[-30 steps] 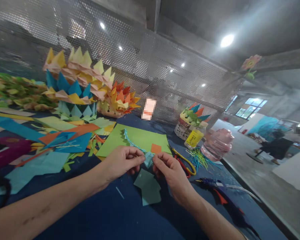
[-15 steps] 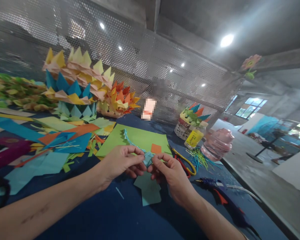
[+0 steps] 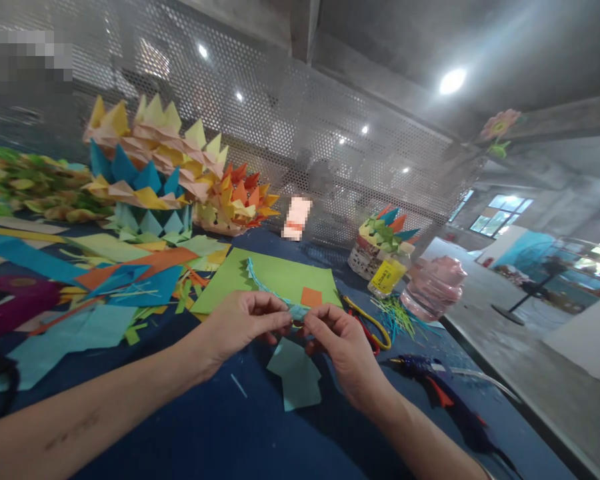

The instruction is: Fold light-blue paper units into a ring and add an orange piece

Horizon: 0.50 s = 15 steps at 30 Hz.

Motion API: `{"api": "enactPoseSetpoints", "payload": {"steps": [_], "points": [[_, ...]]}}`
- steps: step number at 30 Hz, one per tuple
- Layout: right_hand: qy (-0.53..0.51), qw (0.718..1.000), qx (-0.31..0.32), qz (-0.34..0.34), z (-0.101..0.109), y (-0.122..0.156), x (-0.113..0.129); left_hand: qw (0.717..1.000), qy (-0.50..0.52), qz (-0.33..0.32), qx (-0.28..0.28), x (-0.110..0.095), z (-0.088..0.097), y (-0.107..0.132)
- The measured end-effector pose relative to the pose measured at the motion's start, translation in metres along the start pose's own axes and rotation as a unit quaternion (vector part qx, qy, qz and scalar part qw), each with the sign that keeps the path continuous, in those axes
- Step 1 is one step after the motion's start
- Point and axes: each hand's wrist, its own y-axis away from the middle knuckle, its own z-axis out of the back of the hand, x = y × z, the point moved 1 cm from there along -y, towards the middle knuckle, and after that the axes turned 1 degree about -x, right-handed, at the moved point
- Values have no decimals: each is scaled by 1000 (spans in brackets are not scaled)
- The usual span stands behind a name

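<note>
My left hand [image 3: 243, 327] and my right hand [image 3: 337, 343] meet over the dark blue table [image 3: 205, 433]. Both pinch a small light-blue folded paper piece [image 3: 298, 311] between thumb and fingertips. The piece is the near end of a light-blue paper chain [image 3: 260, 280] that trails back over a green paper sheet [image 3: 267, 280]. A small orange square [image 3: 311, 297] lies on that sheet just behind my right fingers. Teal paper squares [image 3: 295, 373] lie flat on the table below my hands.
Stacked folded-paper crowns [image 3: 145, 173] and loose coloured sheets [image 3: 105, 273] fill the left. Scissors [image 3: 370, 323], a glue bottle [image 3: 387, 277], a pink jar [image 3: 433, 287], a small basket [image 3: 367, 257] and a glue gun [image 3: 435, 387] sit at right. A perforated metal screen [image 3: 305, 147] backs the table.
My hands have drawn closer together and risen slightly, pressing the light-blue piece flatter between the fingertips. A person far at the right has gone out of view.
</note>
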Motion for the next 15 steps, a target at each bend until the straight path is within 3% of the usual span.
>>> {"api": "enactPoseSetpoints", "payload": {"steps": [15], "points": [[46,998,3,34,-1,-1,-5,998,-21,-35,-49,-5,0,0]]}}
